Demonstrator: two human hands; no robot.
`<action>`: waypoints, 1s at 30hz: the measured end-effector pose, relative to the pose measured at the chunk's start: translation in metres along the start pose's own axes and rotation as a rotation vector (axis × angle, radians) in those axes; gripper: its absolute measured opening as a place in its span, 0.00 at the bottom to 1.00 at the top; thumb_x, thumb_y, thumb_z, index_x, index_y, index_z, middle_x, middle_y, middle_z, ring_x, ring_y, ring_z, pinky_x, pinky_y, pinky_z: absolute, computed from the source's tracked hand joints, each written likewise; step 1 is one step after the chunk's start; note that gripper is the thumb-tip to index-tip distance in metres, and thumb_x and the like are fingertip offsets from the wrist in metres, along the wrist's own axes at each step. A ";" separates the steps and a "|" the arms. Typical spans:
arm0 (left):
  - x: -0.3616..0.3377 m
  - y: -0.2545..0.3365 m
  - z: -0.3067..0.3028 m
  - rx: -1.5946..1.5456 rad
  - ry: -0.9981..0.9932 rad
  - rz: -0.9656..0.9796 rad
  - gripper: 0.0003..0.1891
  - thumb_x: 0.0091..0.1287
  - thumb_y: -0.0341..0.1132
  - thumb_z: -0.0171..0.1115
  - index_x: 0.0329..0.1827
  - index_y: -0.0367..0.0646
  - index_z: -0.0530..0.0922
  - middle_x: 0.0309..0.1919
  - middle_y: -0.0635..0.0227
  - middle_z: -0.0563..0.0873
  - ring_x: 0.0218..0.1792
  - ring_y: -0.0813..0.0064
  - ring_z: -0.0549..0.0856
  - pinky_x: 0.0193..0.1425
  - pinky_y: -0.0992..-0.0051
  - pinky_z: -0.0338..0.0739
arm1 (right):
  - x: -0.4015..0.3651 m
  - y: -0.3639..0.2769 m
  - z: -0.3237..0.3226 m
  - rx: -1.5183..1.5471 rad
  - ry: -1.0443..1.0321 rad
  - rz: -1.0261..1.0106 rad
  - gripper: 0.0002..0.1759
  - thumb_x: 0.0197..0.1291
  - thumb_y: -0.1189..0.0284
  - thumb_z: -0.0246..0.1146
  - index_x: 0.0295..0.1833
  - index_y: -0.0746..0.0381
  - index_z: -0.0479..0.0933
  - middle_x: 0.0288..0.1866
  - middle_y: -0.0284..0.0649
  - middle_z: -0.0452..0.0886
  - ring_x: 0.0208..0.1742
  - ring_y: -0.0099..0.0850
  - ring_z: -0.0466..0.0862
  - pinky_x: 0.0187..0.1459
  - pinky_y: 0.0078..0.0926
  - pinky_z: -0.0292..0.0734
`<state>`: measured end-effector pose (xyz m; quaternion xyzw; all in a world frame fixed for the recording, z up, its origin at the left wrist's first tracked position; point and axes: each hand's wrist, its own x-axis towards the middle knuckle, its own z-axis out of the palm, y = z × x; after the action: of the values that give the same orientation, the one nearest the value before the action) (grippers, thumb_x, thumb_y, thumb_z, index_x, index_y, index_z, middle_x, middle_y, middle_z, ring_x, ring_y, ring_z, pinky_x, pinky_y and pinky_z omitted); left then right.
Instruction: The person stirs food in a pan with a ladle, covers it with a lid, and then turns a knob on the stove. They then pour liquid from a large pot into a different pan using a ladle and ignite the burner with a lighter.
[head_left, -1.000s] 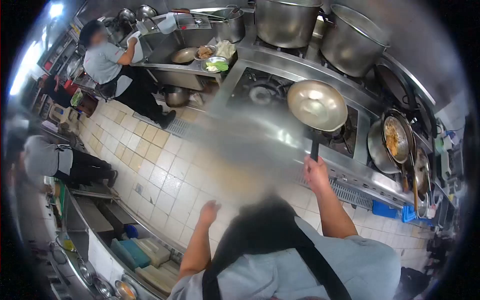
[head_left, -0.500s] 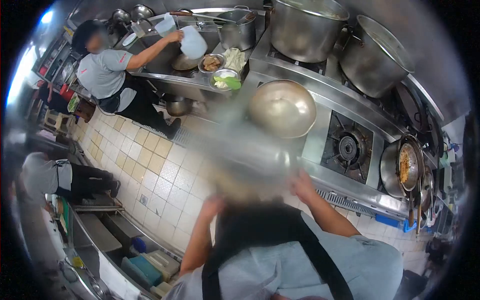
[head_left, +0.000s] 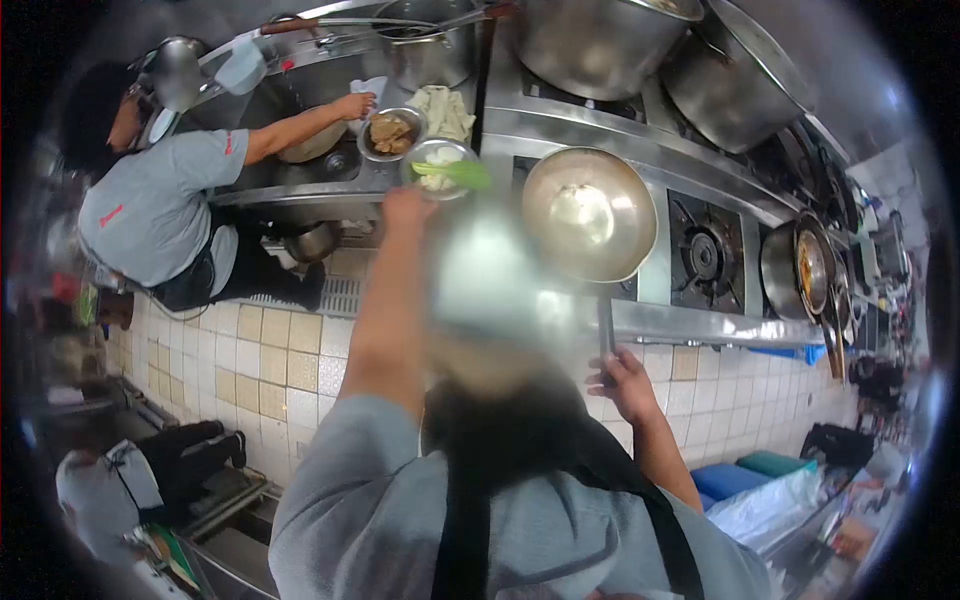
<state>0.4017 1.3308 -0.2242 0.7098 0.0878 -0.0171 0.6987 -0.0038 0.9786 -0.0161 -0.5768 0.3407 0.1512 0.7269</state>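
Observation:
My left arm stretches to the counter, and my left hand (head_left: pixel 406 205) is at the near rim of a metal bowl (head_left: pixel 468 192) holding white pieces and a green leaf. Its fingers look closed at the rim, partly hidden. My right hand (head_left: pixel 622 384) is at the lower end of the wok's dark handle (head_left: pixel 606 328), fingers apart. The wide metal wok (head_left: pixel 620 215) rests on the stove, with a little shine at its bottom. Beside the first bowl stands another metal bowl (head_left: pixel 367 150) with brown pieces. A pale blurred shape covers the middle of the view.
At left a person (head_left: pixel 165 215) reaches over the sink counter. Crumpled cloth (head_left: pixel 443 112) lies behind the bowls. Large stockpots (head_left: pixel 595 50) line the back. Right of the wok are a bare burner (head_left: pixel 706 255) and stacked pans (head_left: pixel 785 270). Another person (head_left: pixel 110 490) bends at lower left.
The view has turned. My left hand has gone from near my body out to the bowl; my right hand now is at the wok handle. The co-worker's arm has lowered toward the counter.

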 end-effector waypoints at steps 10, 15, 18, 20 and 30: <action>-0.152 0.228 0.084 0.085 0.001 0.134 0.05 0.68 0.25 0.59 0.38 0.37 0.71 0.34 0.62 0.80 0.27 0.72 0.85 0.28 0.75 0.84 | -0.028 0.019 -0.037 0.173 0.142 -0.068 0.29 0.71 0.61 0.58 0.70 0.67 0.64 0.52 0.49 0.81 0.43 0.35 0.85 0.42 0.29 0.83; -0.162 0.186 0.177 0.899 -0.151 0.702 0.12 0.66 0.32 0.52 0.50 0.38 0.76 0.58 0.51 0.79 0.51 0.49 0.83 0.56 0.56 0.78 | -0.031 0.025 -0.065 0.123 0.120 -0.089 0.28 0.71 0.62 0.58 0.69 0.67 0.65 0.50 0.47 0.81 0.41 0.33 0.85 0.42 0.28 0.83; -0.181 0.177 0.198 1.099 -0.337 0.633 0.13 0.66 0.30 0.49 0.50 0.39 0.76 0.60 0.52 0.78 0.49 0.49 0.84 0.54 0.55 0.79 | -0.044 0.031 -0.086 0.102 0.132 -0.117 0.27 0.71 0.63 0.58 0.69 0.67 0.66 0.49 0.46 0.82 0.41 0.32 0.85 0.41 0.27 0.82; -0.179 0.179 0.203 1.004 -0.231 0.733 0.13 0.66 0.30 0.48 0.49 0.39 0.77 0.63 0.53 0.76 0.47 0.48 0.85 0.52 0.54 0.80 | -0.051 0.035 -0.102 0.106 0.145 -0.135 0.26 0.71 0.63 0.57 0.68 0.67 0.66 0.49 0.46 0.82 0.41 0.32 0.85 0.41 0.27 0.82; -0.268 0.179 0.103 -0.307 0.154 0.098 0.06 0.69 0.28 0.61 0.36 0.39 0.72 0.29 0.62 0.81 0.25 0.73 0.84 0.27 0.73 0.79 | -0.060 0.077 -0.149 0.098 0.112 -0.069 0.23 0.71 0.63 0.58 0.65 0.65 0.70 0.46 0.43 0.82 0.38 0.31 0.84 0.40 0.26 0.81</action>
<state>0.1747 1.1998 -0.0101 0.5974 0.1079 0.0852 0.7900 -0.1423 0.8713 -0.0479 -0.5595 0.3676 0.0765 0.7389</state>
